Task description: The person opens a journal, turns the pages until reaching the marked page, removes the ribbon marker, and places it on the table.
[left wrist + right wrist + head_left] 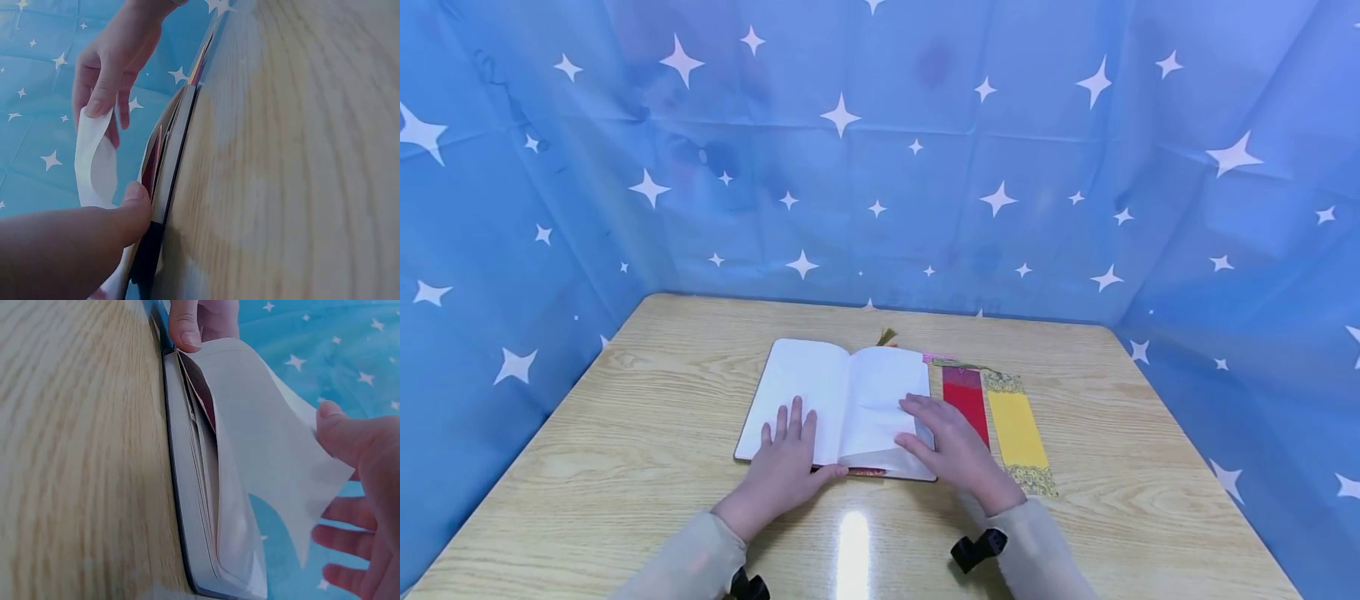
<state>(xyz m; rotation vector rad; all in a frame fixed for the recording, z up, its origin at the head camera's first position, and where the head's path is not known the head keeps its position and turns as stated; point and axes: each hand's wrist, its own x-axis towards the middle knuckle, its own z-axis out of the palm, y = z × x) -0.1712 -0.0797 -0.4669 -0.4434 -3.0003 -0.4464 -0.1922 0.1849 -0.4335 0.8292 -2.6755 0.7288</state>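
An open notebook [805,371] with blank white pages lies on the table. My left hand [784,473] rests on its left page with the fingers spread, the thumb along the bottom edge near the spine. At the right side, my right hand [957,448] pinches a page [256,406] between thumb and fingers. That page is raised and curves away from the stack below. A dark red strip [201,394] shows between the pages near the spine. Above the top edge sticks out a green tassel [887,337].
Right of the notebook lie a red bookmark [967,408] and a yellow bookmark [1018,429] with patterned ends. A green tassel cord [958,364] stretches over their tops. The wooden table [625,450] meets a blue star-printed cloth [880,167] at the back and sides.
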